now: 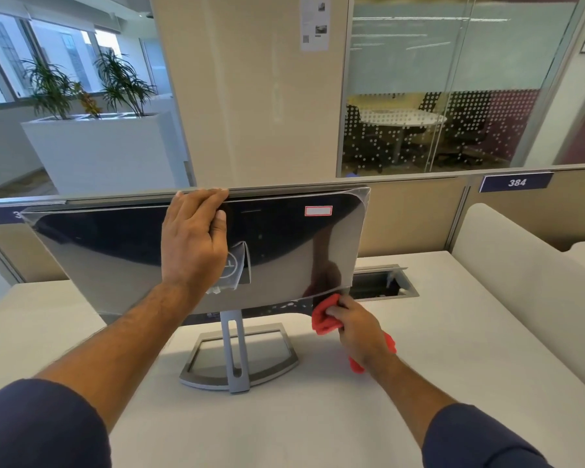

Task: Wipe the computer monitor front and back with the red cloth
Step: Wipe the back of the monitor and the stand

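- Two bare hands work on one computer monitor point(115, 251), which stands at frame centre with its glossy dark back panel facing the camera.
- Right hand point(358, 327), lower right of centre: fingers curled round a bunched red cloth point(325, 319), pressing it against the monitor's lower right corner; a tail of cloth shows below the wrist.
- Left hand point(193, 238), centre: fingers hooked over the monitor's top edge, thumb laid on the back panel, palm covering part of the round logo point(232, 265).
- Loose clear protective film lies over the back panel, lifted near the logo and at the upper right corner.
- Red-bordered white label point(318, 211) sits on the upper right of the panel.
- Silver stand point(232, 352), below centre: a slotted upright on an open-frame base resting on the white desk point(470, 332).
- Open cable hatch point(382, 282) is recessed in the desk just right of the monitor.
- Partition point(419, 211) behind the desk carries a plate reading 384 point(516, 182).
- White planter point(108, 150) with palms stands at upper left; a glass-walled meeting room occupies upper right.
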